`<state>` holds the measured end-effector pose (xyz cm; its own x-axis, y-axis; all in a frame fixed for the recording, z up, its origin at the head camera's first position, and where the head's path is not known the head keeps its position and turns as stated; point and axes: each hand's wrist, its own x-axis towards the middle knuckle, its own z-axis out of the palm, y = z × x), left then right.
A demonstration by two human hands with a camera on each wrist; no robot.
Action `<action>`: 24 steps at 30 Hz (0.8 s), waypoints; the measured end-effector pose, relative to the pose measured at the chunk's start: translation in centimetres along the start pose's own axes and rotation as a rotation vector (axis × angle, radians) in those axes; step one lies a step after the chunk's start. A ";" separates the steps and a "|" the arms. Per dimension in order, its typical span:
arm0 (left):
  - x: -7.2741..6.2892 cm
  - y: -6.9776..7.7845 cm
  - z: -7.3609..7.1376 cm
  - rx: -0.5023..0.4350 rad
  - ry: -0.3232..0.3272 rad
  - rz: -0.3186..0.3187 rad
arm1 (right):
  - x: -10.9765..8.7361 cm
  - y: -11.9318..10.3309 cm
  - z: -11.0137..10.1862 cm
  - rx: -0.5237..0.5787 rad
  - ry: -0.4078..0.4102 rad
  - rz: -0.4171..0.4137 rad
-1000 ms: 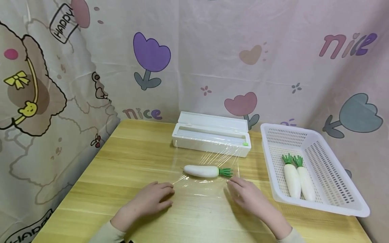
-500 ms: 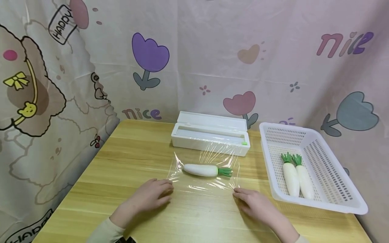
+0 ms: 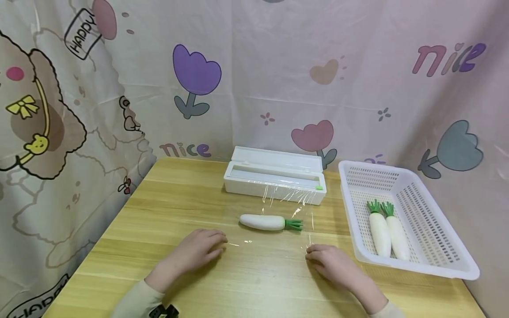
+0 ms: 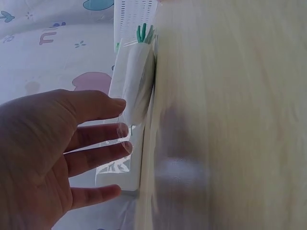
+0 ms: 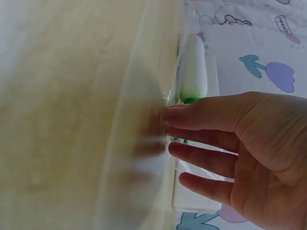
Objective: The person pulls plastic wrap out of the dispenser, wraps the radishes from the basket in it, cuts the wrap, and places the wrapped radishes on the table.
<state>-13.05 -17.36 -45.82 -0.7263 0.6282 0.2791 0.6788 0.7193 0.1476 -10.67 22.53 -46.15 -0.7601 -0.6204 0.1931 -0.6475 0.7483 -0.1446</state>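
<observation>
A white radish (image 3: 262, 222) with green stalks lies crosswise on a sheet of plastic wrap (image 3: 248, 241). The sheet runs toward the person from a white wrap dispenser (image 3: 246, 186), whose lid stands up. My left hand (image 3: 200, 249) pinches the sheet's near left corner; in the left wrist view the clear film passes over the fingertips (image 4: 125, 147), and the thumb hides the index finger. At the near right corner my right hand (image 3: 332, 265) pinches the film between thumb and forefinger, its other fingers (image 5: 201, 158) extended. Creases fan out from the dispenser's front.
To the right stands a white perforated basket (image 3: 417, 268) with two more radishes (image 3: 380, 236) in it. A green cutter slider (image 3: 319, 188) sits at the dispenser's right end. Behind the wooden table (image 3: 179, 185) hangs a printed curtain (image 3: 254, 66).
My right hand has moved slightly right and toward the person with its corner. The film drew tight half a second ago and now lies flatter, with fewer bright creases. The radish stays on it.
</observation>
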 end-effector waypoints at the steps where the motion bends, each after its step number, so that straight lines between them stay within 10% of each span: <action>1: 0.1 0.0 0.0 -0.001 0.002 0.000 | 0.1 0.0 0.0 -0.002 0.003 -0.003; 16: 1.0 -0.8 0.2 -0.045 0.052 0.018 | 2.0 0.4 1.1 -0.080 0.071 -0.024; 24: 1.7 -1.1 0.3 -0.054 0.095 0.006 | 2.0 0.4 0.5 0.074 0.042 0.125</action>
<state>-15.06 -17.07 -45.77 -0.7102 0.5996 0.3689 0.6900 0.6968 0.1959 -12.47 21.50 -46.29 -0.8330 -0.5122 0.2089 -0.5515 0.7987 -0.2408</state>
